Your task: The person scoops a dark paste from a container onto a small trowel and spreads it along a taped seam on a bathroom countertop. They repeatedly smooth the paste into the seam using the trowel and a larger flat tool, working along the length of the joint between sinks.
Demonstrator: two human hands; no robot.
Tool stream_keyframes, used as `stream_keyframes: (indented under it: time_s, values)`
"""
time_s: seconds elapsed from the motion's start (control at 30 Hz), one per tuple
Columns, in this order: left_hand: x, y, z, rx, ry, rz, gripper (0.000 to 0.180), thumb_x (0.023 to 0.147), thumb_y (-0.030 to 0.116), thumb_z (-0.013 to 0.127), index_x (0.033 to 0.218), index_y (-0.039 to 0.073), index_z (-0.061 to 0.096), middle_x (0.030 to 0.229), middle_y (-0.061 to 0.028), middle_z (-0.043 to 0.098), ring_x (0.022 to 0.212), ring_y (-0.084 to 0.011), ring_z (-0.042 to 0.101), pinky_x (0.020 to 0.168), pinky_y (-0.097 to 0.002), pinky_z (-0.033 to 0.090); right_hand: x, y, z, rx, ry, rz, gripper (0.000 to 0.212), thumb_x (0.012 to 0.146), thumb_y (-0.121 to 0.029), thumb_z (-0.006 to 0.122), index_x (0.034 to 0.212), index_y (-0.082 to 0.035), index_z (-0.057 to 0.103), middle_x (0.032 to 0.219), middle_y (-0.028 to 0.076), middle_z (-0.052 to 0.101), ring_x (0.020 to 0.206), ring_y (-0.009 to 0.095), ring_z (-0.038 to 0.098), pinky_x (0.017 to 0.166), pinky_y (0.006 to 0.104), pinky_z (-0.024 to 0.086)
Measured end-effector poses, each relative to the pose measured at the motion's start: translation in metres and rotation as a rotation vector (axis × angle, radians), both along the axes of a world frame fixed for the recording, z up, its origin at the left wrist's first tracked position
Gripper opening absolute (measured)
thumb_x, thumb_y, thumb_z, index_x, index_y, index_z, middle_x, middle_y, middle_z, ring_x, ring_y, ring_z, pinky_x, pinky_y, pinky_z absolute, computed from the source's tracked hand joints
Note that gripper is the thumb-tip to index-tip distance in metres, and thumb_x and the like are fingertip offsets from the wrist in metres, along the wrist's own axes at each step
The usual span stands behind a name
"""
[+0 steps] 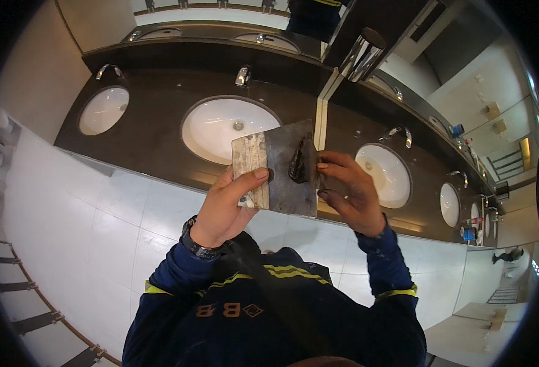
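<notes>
Both my hands are raised before a washbasin counter, around a flat grey scraper plate (281, 189) with a worn, pale strip along its left side. My left hand (219, 211) grips that strip, its thumb lying on top. On the plate's right part sits a dark, glossy lump of paste (298, 164). At the right edge, my right hand (356, 191) has its fingers and thumb curled close together. Whether they pinch the plate itself or a thin blade seen edge-on, I cannot tell.
Beyond the plate, a white oval basin (211, 128) is set in the dark counter (153, 98), below a chrome tap (243, 76). Another basin (104, 111) lies left. More basins (395, 183) appear right of a pale vertical strip, possibly reflected. Pale floor tiles (113, 235) lie below.
</notes>
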State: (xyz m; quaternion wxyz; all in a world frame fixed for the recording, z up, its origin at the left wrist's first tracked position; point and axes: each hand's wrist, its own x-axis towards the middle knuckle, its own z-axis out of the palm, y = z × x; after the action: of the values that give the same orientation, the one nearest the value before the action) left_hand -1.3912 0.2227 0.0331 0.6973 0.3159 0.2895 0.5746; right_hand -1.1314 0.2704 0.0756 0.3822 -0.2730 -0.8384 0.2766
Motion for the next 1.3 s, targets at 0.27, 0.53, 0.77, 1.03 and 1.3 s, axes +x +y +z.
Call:
stream_keyframes:
  time_s: [0.27,0.53,0.77,1.03,1.3]
  values:
    - [0.021,0.023,-0.008,-0.139,-0.162,0.016,0.033,0.099,0.007,0.064,0.132,0.004,0.059,0.119,-0.0039,0.067,0.110,-0.0148,0.063,0.095,-0.0304,0.049,0.052,0.044,-0.017,0.088,-0.354,-0.136,0.052,0.083,0.003,0.075,0.131,-0.017,0.068,0.133,0.016,0.061,0.113,0.033,0.068,0.090,0.0405,0.059]
    - [0.098,0.055,-0.021,-0.076,0.041,0.111,0.032,0.100,0.012,0.066,0.130,0.001,0.059,0.118,-0.0048,0.068,0.110,-0.0137,0.064,0.097,-0.0298,0.049,0.126,0.095,0.031,0.344,-0.463,-0.002,0.054,0.078,0.006,0.078,0.126,-0.019,0.073,0.131,0.017,0.063,0.110,0.032,0.068,0.088,0.0390,0.058]
    - [0.152,0.056,-0.045,-0.154,0.231,0.328,0.043,0.099,0.016,0.064,0.138,0.002,0.054,0.128,-0.0091,0.065,0.118,-0.0210,0.063,0.103,-0.0373,0.049,0.175,0.155,-0.020,0.268,-0.615,0.080,0.046,0.087,-0.001,0.071,0.129,-0.020,0.071,0.128,0.016,0.064,0.108,0.035,0.067,0.090,0.0417,0.057]
    - [0.123,-0.015,-0.091,-0.238,0.106,0.755,0.055,0.100,0.025,0.060,0.148,0.003,0.045,0.138,-0.0110,0.059,0.129,-0.0228,0.056,0.110,-0.0409,0.043,0.235,0.387,-0.270,0.046,-0.532,-0.108,0.042,0.093,-0.009,0.065,0.134,-0.016,0.065,0.124,0.019,0.065,0.110,0.041,0.064,0.097,0.0482,0.053]
    - [0.132,-0.076,-0.116,-0.414,0.104,1.033,0.055,0.099,0.025,0.061,0.147,0.002,0.046,0.140,-0.0118,0.060,0.129,-0.0229,0.057,0.111,-0.0395,0.042,0.198,0.490,-0.345,-0.006,-0.631,-0.162,0.043,0.090,-0.010,0.069,0.133,-0.019,0.067,0.118,0.016,0.068,0.110,0.039,0.065,0.097,0.0459,0.053]
